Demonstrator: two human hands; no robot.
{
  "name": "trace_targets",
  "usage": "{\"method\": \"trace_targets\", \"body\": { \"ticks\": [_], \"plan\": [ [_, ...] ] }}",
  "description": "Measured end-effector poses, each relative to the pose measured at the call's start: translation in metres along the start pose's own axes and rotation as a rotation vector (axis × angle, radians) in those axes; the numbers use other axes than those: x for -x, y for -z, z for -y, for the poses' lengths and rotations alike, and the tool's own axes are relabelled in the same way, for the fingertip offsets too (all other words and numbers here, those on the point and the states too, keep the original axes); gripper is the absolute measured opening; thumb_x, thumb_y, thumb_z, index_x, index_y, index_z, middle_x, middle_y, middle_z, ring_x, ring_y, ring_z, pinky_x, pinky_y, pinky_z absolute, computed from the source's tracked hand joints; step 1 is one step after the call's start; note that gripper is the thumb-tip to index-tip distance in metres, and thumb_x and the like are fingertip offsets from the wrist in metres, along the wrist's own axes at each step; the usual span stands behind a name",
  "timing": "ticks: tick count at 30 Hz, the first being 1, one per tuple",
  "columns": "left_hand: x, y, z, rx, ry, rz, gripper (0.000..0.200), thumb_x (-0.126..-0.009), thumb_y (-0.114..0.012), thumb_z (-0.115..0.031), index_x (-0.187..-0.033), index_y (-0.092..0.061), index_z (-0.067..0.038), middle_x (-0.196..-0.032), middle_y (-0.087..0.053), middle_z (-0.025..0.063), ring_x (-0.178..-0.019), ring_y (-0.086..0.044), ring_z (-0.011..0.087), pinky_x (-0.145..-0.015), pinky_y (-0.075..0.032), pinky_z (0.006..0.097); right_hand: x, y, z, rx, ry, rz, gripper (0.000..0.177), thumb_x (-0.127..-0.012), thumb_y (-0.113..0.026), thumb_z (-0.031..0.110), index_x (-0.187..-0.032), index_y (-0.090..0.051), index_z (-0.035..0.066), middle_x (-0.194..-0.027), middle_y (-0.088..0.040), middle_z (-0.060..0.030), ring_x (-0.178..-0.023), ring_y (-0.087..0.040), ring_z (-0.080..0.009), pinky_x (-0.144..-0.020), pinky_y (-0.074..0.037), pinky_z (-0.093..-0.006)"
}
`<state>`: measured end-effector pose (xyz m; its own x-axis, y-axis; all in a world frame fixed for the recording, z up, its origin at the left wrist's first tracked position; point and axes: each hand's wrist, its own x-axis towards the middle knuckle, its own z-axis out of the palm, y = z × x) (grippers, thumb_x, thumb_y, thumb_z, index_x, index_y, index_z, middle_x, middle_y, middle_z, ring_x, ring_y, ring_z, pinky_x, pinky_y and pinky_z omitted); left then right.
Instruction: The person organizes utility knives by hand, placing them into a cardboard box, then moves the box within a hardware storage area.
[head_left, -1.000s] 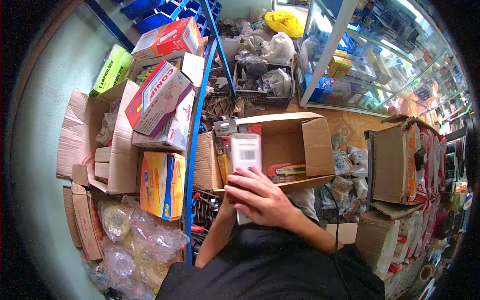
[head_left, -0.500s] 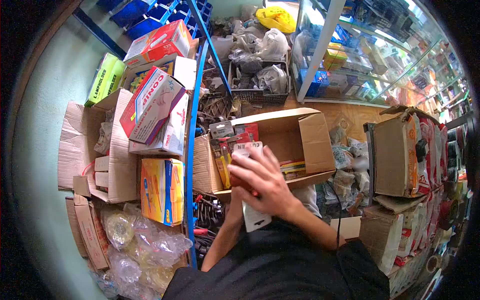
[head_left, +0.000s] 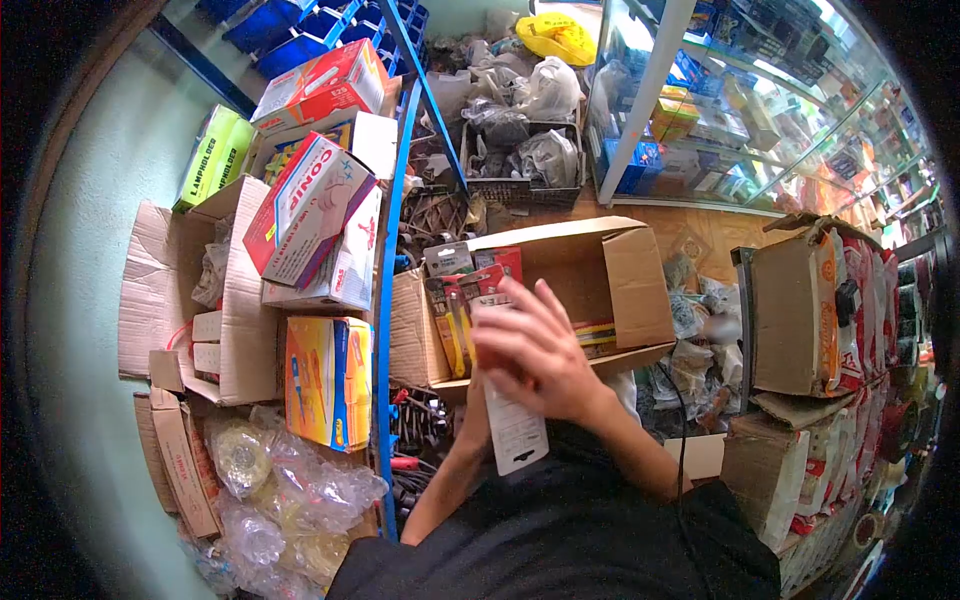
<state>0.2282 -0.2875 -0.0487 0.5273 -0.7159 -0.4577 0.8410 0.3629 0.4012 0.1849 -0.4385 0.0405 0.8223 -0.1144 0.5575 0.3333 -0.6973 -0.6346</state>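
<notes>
A carded cutter pack on a white backing stands tilted in front of my chest, its hanging slot towards me. My left hand grips the pack from its left side, mostly hidden behind my other hand. Across the upper part of the pack lies my right hand, fingers stretched out and apart, slightly smeared by motion. Just beyond is an open cardboard box. Several carded cutters with yellow bodies stand at its left end, and more yellow-and-red packs lie at its right.
A blue shelf post rises left of the box, beside stacked cartons and clear plastic bags. Cartons of red packets stand to the right. A glass cabinet and a crate of bags are behind.
My right hand has shifted slightly right and its fingers have spread over the pack. The pack stays in my left hand, and the view has moved a little.
</notes>
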Motion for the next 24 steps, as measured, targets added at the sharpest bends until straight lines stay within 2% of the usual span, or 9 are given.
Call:
{"method": "trace_targets", "body": {
  "ticks": [5,10,13,14,17,18,21,23,24],
  "plan": [
    [-0.003,-0.011,0.002,-0.109,-0.023,0.087,0.05,-0.109,-0.033,-0.036,-0.149,-0.036,-0.006,-0.141,-0.048,0.0127,-0.126,-0.052,0.0207,-0.105,-0.046,0.0355,-0.004,-0.01,0.0,-0.048,-0.117,-0.129,0.046,-0.088,-0.071,0.02,-0.132,-0.058,0.011,-0.142,-0.054,-0.0114,-0.142,-0.04,-0.0369,-0.118,-0.027,-0.0566],
    [-0.001,-0.015,-0.005,-0.137,-0.048,0.087,0.049,-0.109,-0.034,-0.034,-0.149,-0.036,-0.005,-0.142,-0.047,0.0129,-0.128,-0.052,0.0215,-0.106,-0.046,0.0363,0.021,-0.009,0.016,-0.113,0.041,0.13,0.041,-0.086,-0.072,0.017,-0.127,-0.066,0.017,-0.138,-0.06,-0.0065,-0.139,-0.045,-0.0341,-0.119,-0.025,-0.0551],
    [0.003,-0.02,-0.005,-0.149,-0.082,0.087,0.048,-0.109,-0.034,-0.032,-0.149,-0.036,-0.004,-0.143,-0.047,0.013,-0.128,-0.051,0.0219,-0.106,-0.045,0.0368,0.007,0.001,0.001,-0.004,0.064,0.062,0.04,-0.087,-0.071,0.016,-0.127,-0.065,0.016,-0.139,-0.059,-0.0068,-0.141,-0.043,-0.0345,-0.119,-0.024,-0.0556],
    [0.004,-0.022,-0.004,-0.162,-0.102,0.085,0.048,-0.109,-0.035,-0.032,-0.149,-0.036,-0.004,-0.143,-0.047,0.0131,-0.129,-0.051,0.0221,-0.107,-0.045,0.0369,0.001,0.002,-0.003,-0.005,0.05,0.028,0.04,-0.089,-0.067,0.014,-0.129,-0.062,0.011,-0.142,-0.056,-0.0113,-0.142,-0.04,-0.0364,-0.119,-0.025,-0.0569],
    [0.006,-0.037,-0.001,-0.271,-0.251,0.079,0.048,-0.109,-0.035,-0.03,-0.149,-0.036,-0.004,-0.144,-0.047,0.0132,-0.129,-0.051,0.0226,-0.107,-0.045,0.0374,-0.005,-0.01,-0.001,-0.069,-0.085,-0.115,0.043,-0.091,-0.068,0.018,-0.132,-0.059,0.011,-0.144,-0.051,-0.0139,-0.14,-0.041,-0.0386,-0.117,-0.031,-0.0552],
    [0.008,-0.041,0.0,-0.342,-0.31,0.073,0.047,-0.109,-0.035,-0.03,-0.149,-0.036,-0.004,-0.144,-0.047,0.0132,-0.13,-0.051,0.0227,-0.107,-0.045,0.0375,-0.002,-0.018,0.002,-0.085,-0.142,-0.171,0.044,-0.094,-0.065,0.017,-0.135,-0.055,0.007,-0.146,-0.048,-0.02,-0.139,-0.042,-0.0409,-0.114,-0.036,-0.0511],
    [0.012,-0.051,-0.004,-0.567,-0.44,0.033,0.045,-0.109,-0.038,-0.025,-0.148,-0.037,-0.002,-0.144,-0.047,0.0131,-0.13,-0.051,0.0233,-0.108,-0.044,0.0383,-0.001,-0.028,0.026,-0.209,-0.424,-0.311,0.044,-0.096,-0.062,0.018,-0.137,-0.053,0.005,-0.146,-0.047,-0.0226,-0.137,-0.043,-0.043,-0.112,-0.039,-0.0473],
    [0.01,-0.043,-0.003,-0.536,-0.435,0.028,0.045,-0.109,-0.038,-0.024,-0.148,-0.038,-0.002,-0.144,-0.047,0.013,-0.13,-0.051,0.023,-0.107,-0.044,0.0384,-0.002,-0.025,0.032,-0.181,-0.425,-0.261,0.044,-0.098,-0.061,0.018,-0.139,-0.051,0.004,-0.148,-0.045,-0.023,-0.137,-0.042,-0.0443,-0.112,-0.039,-0.0455],
    [0.011,-0.043,-0.003,-0.63,-0.472,0.026,0.05,-0.109,-0.039,-0.034,-0.148,-0.039,-0.003,-0.146,-0.046,0.0128,-0.13,-0.05,0.0226,-0.108,-0.043,0.0383,-0.002,-0.023,0.033,-0.182,-0.411,-0.233,0.044,-0.097,-0.061,0.018,-0.139,-0.051,0.004,-0.148,-0.045,-0.0229,-0.138,-0.042,-0.0441,-0.112,-0.039,-0.0455]
  ]
}}
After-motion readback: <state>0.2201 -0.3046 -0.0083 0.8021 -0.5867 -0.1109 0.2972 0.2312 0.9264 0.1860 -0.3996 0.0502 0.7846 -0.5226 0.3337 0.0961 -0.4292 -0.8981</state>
